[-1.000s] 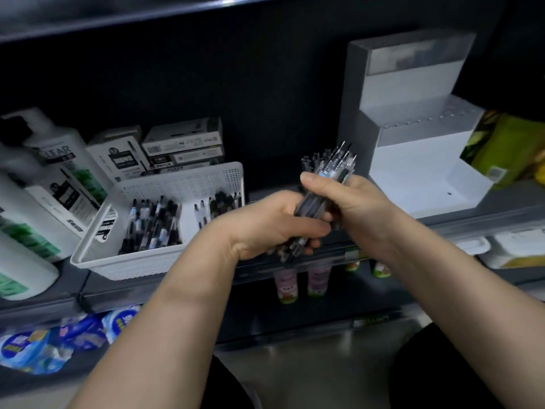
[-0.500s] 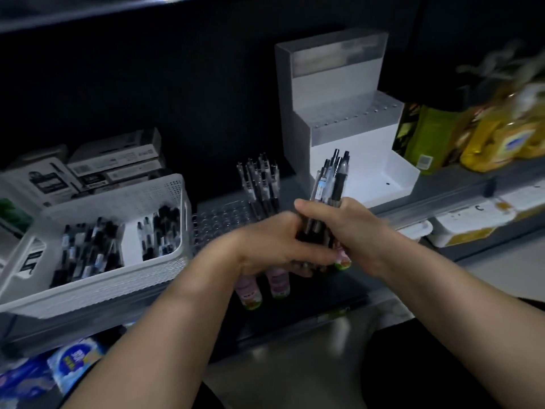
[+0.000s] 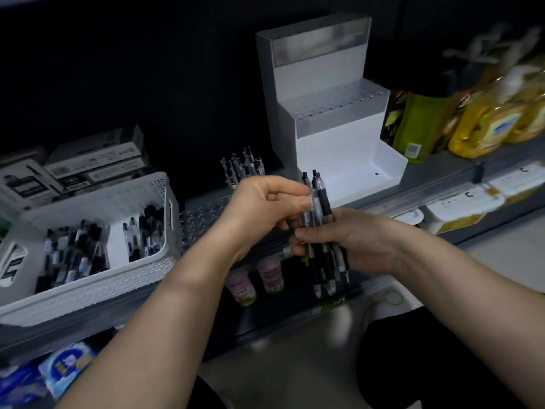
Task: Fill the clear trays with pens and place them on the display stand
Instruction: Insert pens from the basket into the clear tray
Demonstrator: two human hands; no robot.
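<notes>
My right hand (image 3: 358,242) grips a bundle of black and clear pens (image 3: 323,231), held upright in front of the shelf. My left hand (image 3: 267,206) pinches one pen of that bundle near its top, between thumb and fingers. Behind my hands a clear tray (image 3: 203,216) with rows of holes lies on the shelf, and several pens (image 3: 241,168) stand in its far end. The white stepped display stand (image 3: 333,113) rises at the back right, its steps bare. A white perforated basket (image 3: 97,231) on the left holds many loose pens.
Pen boxes (image 3: 88,160) are stacked behind the basket. Yellow and green bottles (image 3: 472,122) stand to the right of the stand. Small pink-labelled bottles (image 3: 253,280) sit on the lower shelf under my hands, and blue packets (image 3: 59,364) lie at bottom left.
My left hand let go of the bundle's middle and rose to pinch a single pen at the top. The bundle sank lower in my right hand. The view shifted slightly.
</notes>
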